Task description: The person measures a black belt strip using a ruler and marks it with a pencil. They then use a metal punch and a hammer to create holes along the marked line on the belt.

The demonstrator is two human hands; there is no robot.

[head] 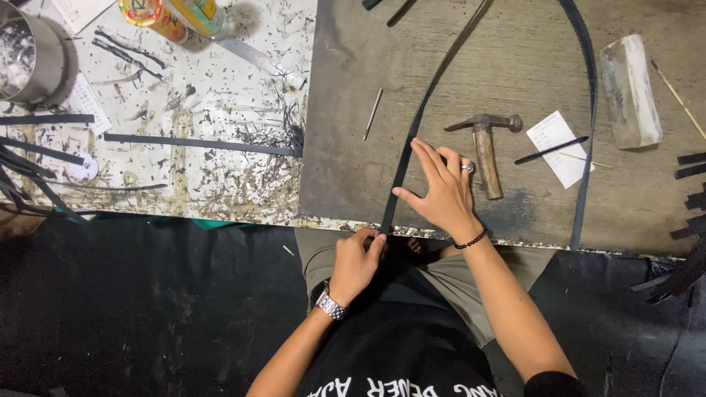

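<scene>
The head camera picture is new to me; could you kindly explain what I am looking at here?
It is one view from a camera worn on a person's head, looking down at their bare hands over a worn workbench. The left hand pinches the near end of a long dark strip at the bench edge. The right hand presses flat on the strip. Beside it lie a hammer, a thin metal pin, a paper slip with a dark stick across it, and a pale block.

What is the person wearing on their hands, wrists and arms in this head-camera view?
The left hand has a silver metal-link wristwatch on its wrist. The right hand wears a silver ring on one finger and a black beaded bracelet at the wrist. Both forearms are bare; a dark sleeve edge shows on the right upper arm.
</scene>
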